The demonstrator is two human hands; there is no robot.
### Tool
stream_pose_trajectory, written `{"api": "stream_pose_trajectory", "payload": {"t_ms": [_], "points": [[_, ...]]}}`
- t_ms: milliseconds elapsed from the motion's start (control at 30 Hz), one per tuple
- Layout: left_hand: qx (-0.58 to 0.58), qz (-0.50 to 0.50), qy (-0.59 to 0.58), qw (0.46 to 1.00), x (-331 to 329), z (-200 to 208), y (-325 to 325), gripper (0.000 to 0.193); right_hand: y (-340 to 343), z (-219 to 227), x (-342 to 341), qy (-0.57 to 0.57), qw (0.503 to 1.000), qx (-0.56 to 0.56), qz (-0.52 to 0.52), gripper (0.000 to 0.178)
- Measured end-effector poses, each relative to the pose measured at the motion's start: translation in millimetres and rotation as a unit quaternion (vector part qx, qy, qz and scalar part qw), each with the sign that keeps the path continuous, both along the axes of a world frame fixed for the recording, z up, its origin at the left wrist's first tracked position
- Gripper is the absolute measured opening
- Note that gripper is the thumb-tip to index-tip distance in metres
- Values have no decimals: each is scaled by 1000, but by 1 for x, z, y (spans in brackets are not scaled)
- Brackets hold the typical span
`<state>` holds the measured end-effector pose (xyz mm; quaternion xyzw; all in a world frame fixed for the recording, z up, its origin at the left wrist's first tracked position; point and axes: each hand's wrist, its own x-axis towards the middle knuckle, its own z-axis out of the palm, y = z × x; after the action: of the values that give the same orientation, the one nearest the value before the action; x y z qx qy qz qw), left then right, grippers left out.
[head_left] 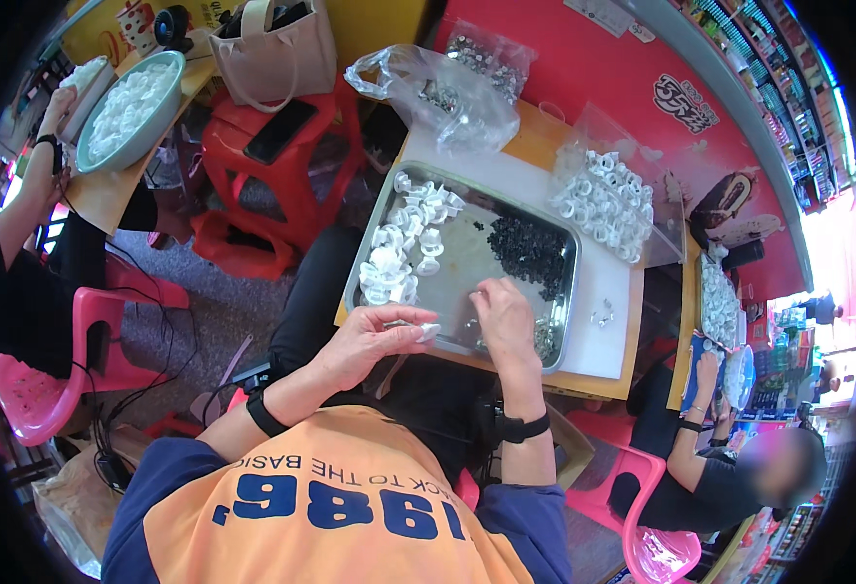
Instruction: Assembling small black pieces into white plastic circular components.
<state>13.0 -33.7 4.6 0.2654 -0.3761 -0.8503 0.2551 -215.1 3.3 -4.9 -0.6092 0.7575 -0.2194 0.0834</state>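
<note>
My left hand (370, 343) pinches a small white plastic part (429, 332) between thumb and fingers, just over the near edge of a metal tray (465, 258). With fingertips drawn together, my right hand (506, 316) hovers over the tray's near side; anything between those fingers is too small to make out. White plastic ring-like parts (389, 261) are heaped along the tray's left side. A pile of small black pieces (525, 251) lies at its far right. Tiny shiny metal pieces (547, 339) gather in the near right corner, beside my right hand.
The tray rests on a white board (598, 336) on a wooden table. Clear bags of metal pieces (457, 102) and a clear box of white parts (603, 200) stand behind. Red stools (272, 146) are at left. Co-workers sit left and right; a teal basin (131, 112) holds white parts.
</note>
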Motion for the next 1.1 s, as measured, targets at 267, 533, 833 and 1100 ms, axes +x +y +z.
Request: {"api": "stream_pose_trajectory", "payload": {"t_ms": [267, 533, 833, 1100], "points": [[52, -14, 16, 998, 5, -5, 0, 31, 0, 1, 3, -150, 987, 29, -46, 13], [111, -13, 53, 992, -12, 4, -5, 32, 31, 14, 20, -662, 746, -60, -47, 13], [-15, -48, -3, 999, -15, 1, 0, 35, 40, 24, 46, -596, 801, -59, -27, 13], [179, -5, 86, 980, -12, 5, -3, 33, 41, 37, 53, -529, 842, -105, -34, 10]]}}
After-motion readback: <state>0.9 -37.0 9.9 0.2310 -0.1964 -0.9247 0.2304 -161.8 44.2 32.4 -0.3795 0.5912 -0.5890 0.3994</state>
